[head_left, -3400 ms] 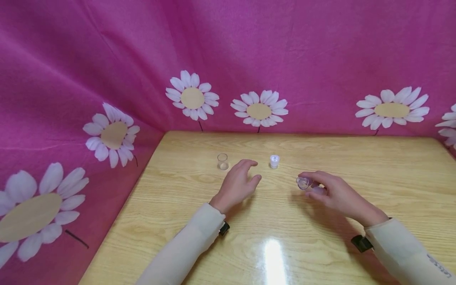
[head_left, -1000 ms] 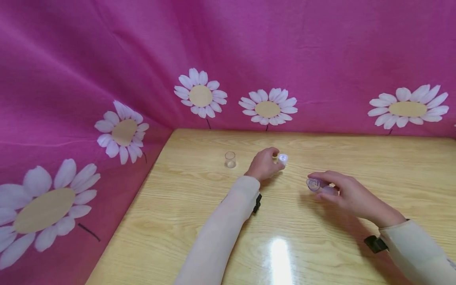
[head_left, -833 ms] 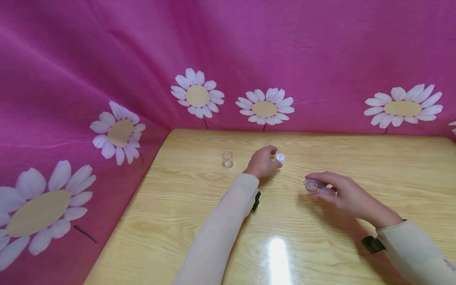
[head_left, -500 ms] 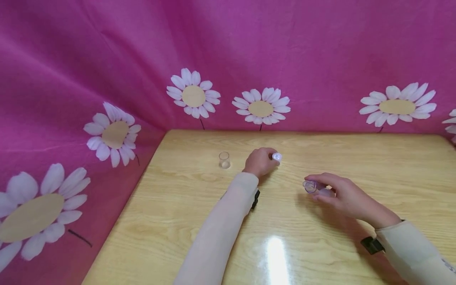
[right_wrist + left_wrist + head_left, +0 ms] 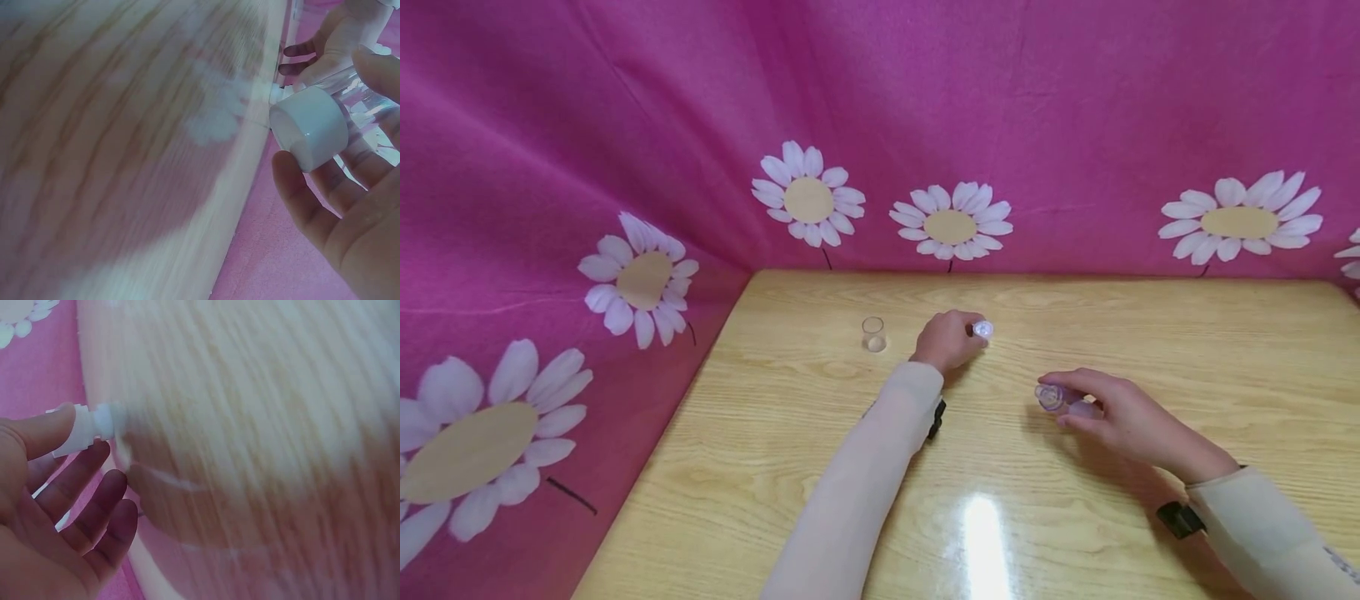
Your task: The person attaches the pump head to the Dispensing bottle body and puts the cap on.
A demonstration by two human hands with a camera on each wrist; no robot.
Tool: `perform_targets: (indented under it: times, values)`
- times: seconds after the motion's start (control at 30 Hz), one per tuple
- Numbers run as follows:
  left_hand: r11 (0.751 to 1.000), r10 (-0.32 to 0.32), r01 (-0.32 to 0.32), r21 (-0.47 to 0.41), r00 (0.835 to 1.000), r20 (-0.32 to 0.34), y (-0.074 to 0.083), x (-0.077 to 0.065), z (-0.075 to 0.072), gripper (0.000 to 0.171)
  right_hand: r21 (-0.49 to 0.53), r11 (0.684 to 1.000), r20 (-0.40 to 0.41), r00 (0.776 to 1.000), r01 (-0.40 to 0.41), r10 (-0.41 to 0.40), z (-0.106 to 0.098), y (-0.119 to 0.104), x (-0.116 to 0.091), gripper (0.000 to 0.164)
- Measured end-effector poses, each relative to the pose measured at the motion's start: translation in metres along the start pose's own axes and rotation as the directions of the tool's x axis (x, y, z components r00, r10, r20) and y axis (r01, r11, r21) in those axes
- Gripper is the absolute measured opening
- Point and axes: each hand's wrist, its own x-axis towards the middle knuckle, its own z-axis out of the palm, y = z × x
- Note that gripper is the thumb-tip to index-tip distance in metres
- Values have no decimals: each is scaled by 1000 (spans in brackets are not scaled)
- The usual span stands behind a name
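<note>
Head view: small white stepped piece (image 5: 983,330) toward the far middle of the table, pinched in the left hand (image 5: 946,340), thumb on one side and fingers on the other; left wrist view shows its narrower end facing the wood, contact with the surface hard to tell; remaining fingers of that hand loosely bent and spread; nearer the person and to the right, a clear, faintly violet cylinder (image 5: 1050,397) with a white end piece (image 5: 309,128), held tilted between thumb and fingers of the right hand (image 5: 1123,414), grip closed round it; a clear cup (image 5: 874,335) standing upright on the left hand's outer side, apart from both hands; table (image 5: 760,433) pale yellow-brown, long wood grain running mostly crosswise, glossy; a bright white reflection (image 5: 983,542) near the front, soft shadows under the right hand and forearm; pale sleeves (image 5: 857,483), a dark fitting (image 5: 1180,518) at each wrist; beyond the far edge and along the left, magenta cloth (image 5: 1075,100) hanging in soft folds, printed with big white daisies (image 5: 951,225), centres pale yellow, short dark stems.
</note>
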Motion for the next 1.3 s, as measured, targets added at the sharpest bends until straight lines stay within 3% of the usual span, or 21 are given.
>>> perform_targets:
  times: [0.13,0.37,0.63,0.83,0.97,1.07,1.3]
  values:
    - [999,32,-31,-43,999,10,-6,-1,-1,30,7,1000,-1,1000,-3,3,3,-1,0,46]
    - [983,99,-99,-155,995,-6,-15,-9,-7,38,21,999,16,1000,-24,24,6,-3,-2,48]
    - [978,120,-120,-170,993,-11,-14,-16,-11,39,26,1000,26,1000,-11,11,9,-5,3,48]
    - [975,133,-136,-176,991,-29,-14,-19,-8,41,-2,999,-8,999,48,-48,14,-8,9,46]
    - [972,143,-146,-186,989,-32,-12,-25,-9,41,8,999,6,999,35,-35,14,-10,10,46]
    - [968,146,-151,-200,988,-41,-10,-32,-14,38,13,1000,17,1000,18,-18,14,-11,10,47]
    - [963,199,-209,-170,977,-74,-6,-47,-28,34,-20,998,-5,998,67,-67,14,-13,12,46]
